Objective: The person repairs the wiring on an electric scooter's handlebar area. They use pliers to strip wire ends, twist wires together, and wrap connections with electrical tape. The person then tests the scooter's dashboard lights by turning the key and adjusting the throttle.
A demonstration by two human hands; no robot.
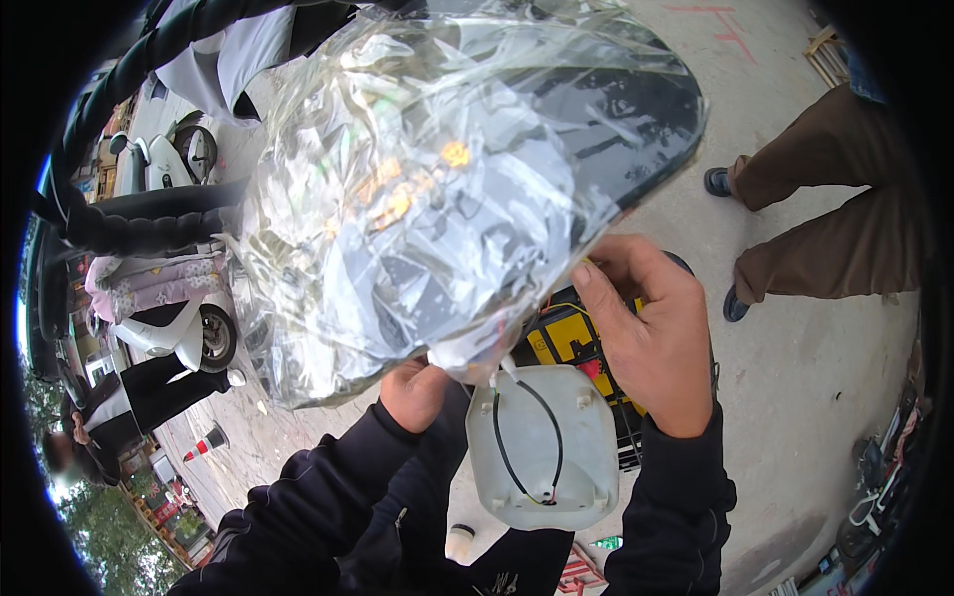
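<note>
A large dark, glossy panel wrapped in crinkled clear plastic (pixel 427 199) fills the upper middle, with orange spots showing through. My left hand (pixel 411 395) is at its lower edge beside a small white piece; its fingertips are hidden under the wrap. By the right lower edge, my right hand (pixel 651 333) has its thumb bent in and its fingers curled out of sight behind the wrapped panel; what they grip cannot be made out. Below hangs a whitish rounded plastic cover (pixel 542 447). Two thin dark wires (pixel 558 437) loop across it, running up to a white connector (pixel 507 366).
Behind my right hand is a yellow and black object (pixel 566 338). A person in brown trousers (pixel 815 189) stands at the right; another person (pixel 149 397) is at the left. White scooters (pixel 164 164), a traffic cone (pixel 206 443) and black spiral-wrapped tubing (pixel 149 223) are on the left.
</note>
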